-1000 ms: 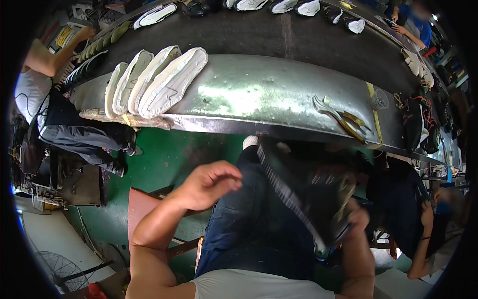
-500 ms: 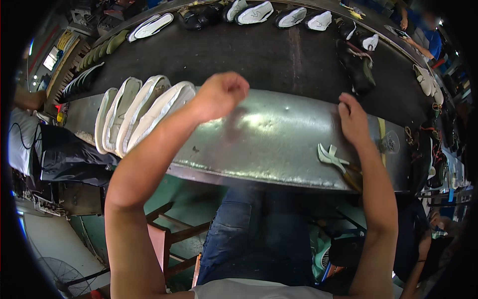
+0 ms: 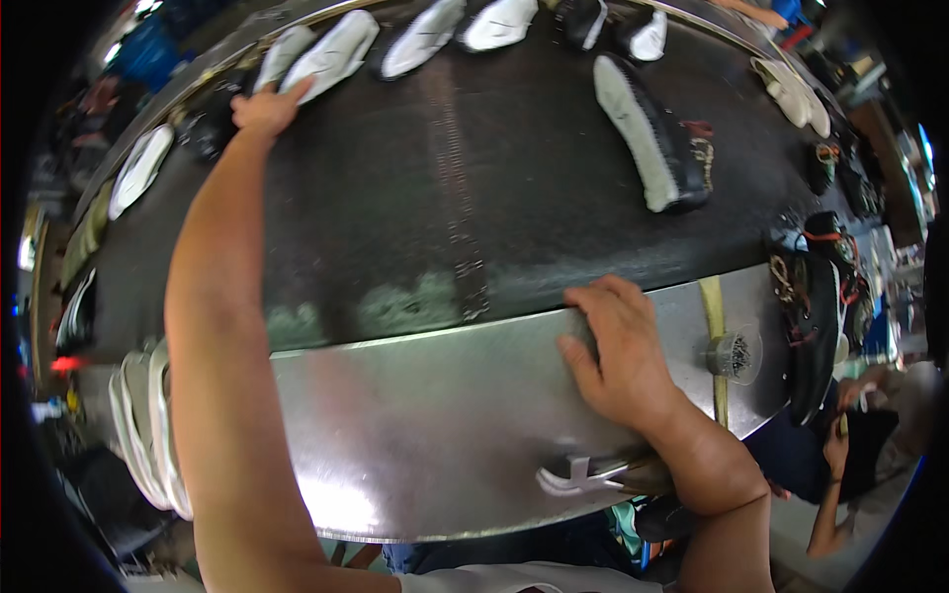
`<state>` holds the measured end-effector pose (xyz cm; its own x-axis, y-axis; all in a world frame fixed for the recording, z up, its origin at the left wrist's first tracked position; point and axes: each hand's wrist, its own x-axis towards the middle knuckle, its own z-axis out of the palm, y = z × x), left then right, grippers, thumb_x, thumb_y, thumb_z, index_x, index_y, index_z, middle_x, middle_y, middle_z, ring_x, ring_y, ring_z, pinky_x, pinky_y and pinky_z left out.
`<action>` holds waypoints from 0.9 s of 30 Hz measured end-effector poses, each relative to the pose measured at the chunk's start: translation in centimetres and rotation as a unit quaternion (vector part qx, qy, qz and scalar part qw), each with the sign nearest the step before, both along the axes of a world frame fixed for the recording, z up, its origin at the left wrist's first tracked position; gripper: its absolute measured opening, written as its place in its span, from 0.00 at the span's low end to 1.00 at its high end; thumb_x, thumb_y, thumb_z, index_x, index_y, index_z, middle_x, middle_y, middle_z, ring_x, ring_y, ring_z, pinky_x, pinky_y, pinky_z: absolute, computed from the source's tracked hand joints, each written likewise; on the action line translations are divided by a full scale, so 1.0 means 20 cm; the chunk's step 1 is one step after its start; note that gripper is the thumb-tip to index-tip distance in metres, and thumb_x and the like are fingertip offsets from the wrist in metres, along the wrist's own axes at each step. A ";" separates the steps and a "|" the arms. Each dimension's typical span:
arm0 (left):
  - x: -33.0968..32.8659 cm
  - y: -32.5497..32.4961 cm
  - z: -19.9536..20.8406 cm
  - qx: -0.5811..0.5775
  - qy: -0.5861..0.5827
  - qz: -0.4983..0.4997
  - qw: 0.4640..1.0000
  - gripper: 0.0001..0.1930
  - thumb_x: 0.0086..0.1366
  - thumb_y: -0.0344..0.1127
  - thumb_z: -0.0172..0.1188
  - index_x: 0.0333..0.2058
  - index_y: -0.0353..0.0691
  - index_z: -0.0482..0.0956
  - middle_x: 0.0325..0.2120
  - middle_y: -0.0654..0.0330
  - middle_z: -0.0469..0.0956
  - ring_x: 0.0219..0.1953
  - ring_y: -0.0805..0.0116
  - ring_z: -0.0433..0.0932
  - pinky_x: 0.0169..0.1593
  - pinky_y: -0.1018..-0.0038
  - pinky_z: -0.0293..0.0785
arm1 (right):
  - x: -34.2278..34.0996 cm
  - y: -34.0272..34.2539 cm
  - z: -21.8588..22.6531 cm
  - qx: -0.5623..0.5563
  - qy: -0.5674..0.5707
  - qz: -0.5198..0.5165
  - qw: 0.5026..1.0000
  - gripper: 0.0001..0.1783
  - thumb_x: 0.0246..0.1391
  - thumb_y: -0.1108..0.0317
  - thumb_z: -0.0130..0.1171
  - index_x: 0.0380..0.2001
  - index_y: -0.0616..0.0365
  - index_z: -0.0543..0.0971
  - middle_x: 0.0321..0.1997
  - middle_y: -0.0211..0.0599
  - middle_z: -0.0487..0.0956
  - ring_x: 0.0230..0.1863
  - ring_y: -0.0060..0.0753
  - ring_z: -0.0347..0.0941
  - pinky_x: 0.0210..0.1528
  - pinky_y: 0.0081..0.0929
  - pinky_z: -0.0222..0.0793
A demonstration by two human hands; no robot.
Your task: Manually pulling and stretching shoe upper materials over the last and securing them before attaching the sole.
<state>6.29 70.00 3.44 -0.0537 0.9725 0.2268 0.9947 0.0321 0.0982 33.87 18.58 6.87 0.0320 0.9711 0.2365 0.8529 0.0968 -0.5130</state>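
Observation:
My left hand (image 3: 265, 111) is stretched out to the far side of the dark surface. Its fingers are spread at the near end of a white-bottomed shoe (image 3: 331, 57), touching or almost touching it; a firm grip is not visible. Beside that hand lies another pale-bottomed shoe (image 3: 285, 54). My right hand (image 3: 625, 346) rests at the far edge of the metal tabletop (image 3: 415, 425), fingers apart and holding nothing. Below my right hand lie metal-jawed pincers (image 3: 583, 477), their handles partly hidden by my forearm.
Several pale shoe-shaped pieces (image 3: 143, 435) stand at left, partly behind my arm. A dark laced shoe (image 3: 647, 138) lies on the dark belt (image 3: 376, 217). A clear cup of small dark bits (image 3: 733, 356) sits by a yellow strap (image 3: 714, 296). A person (image 3: 870, 435) works at right.
My left hand has reached from above the metal tabletop to the far shoes. My right hand has opened out flat. The view has shifted, and the dark laced shoe now shows its pale bottom.

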 end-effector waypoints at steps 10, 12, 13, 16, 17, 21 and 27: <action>0.04 -0.31 0.21 -0.104 0.107 -0.117 0.982 0.55 0.59 0.82 0.43 0.58 0.29 0.75 0.55 0.40 0.76 0.63 0.39 0.66 0.63 0.53 0.67 | 0.45 0.05 0.31 -0.051 -0.287 -0.105 0.951 0.40 0.59 0.57 0.60 0.65 0.76 0.61 0.71 0.63 0.60 0.74 0.65 0.52 0.73 0.55 0.46; 0.04 -0.56 0.28 -0.145 0.103 -0.144 0.973 0.53 0.60 0.80 0.46 0.59 0.29 0.73 0.57 0.40 0.75 0.64 0.38 0.64 0.63 0.54 0.67 | 0.59 0.27 0.29 -0.122 -0.310 -0.217 0.917 0.45 0.63 0.48 0.54 0.68 0.75 0.56 0.73 0.63 0.56 0.76 0.62 0.49 0.74 0.54 0.45; 0.01 -0.70 0.35 -0.174 0.096 -0.159 0.967 0.53 0.60 0.80 0.47 0.60 0.30 0.72 0.57 0.41 0.75 0.65 0.40 0.63 0.64 0.53 0.66 | 0.62 0.38 0.25 -0.181 -0.302 -0.259 0.899 0.46 0.63 0.45 0.51 0.68 0.75 0.55 0.74 0.62 0.55 0.76 0.61 0.47 0.74 0.53 0.46; -0.13 -1.18 0.56 -0.187 0.075 -0.173 0.964 0.49 0.62 0.77 0.48 0.57 0.30 0.74 0.57 0.40 0.74 0.66 0.45 0.64 0.64 0.55 0.66 | 0.64 0.53 0.17 -0.296 -0.195 -0.300 0.885 0.47 0.65 0.38 0.46 0.68 0.73 0.56 0.75 0.58 0.54 0.76 0.59 0.48 0.74 0.52 0.46; -0.23 -1.32 0.64 -0.189 0.071 -0.167 0.965 0.47 0.62 0.75 0.49 0.57 0.30 0.74 0.55 0.38 0.73 0.63 0.43 0.67 0.63 0.56 0.66 | 0.58 0.51 0.14 -0.292 -0.190 -0.291 0.891 0.47 0.65 0.38 0.46 0.68 0.73 0.56 0.75 0.58 0.54 0.76 0.59 0.48 0.74 0.52 0.46; -0.48 -1.91 0.85 -0.209 0.078 -0.183 0.957 0.44 0.62 0.72 0.55 0.52 0.28 0.75 0.50 0.34 0.71 0.55 0.37 0.72 0.58 0.55 0.68 | 0.38 0.40 0.15 -0.171 -0.320 -0.105 0.926 0.40 0.66 0.41 0.45 0.63 0.71 0.66 0.72 0.53 0.62 0.74 0.56 0.53 0.74 0.52 0.47; -0.71 -2.61 0.71 -0.134 -0.028 -0.266 0.954 0.36 0.56 0.49 0.73 0.54 0.27 0.73 0.64 0.25 0.57 0.67 0.29 0.58 0.69 0.53 0.58 | 0.03 -0.16 0.24 -0.035 -0.260 0.015 0.965 0.34 0.64 0.47 0.51 0.58 0.69 0.71 0.68 0.51 0.67 0.73 0.53 0.55 0.71 0.61 0.49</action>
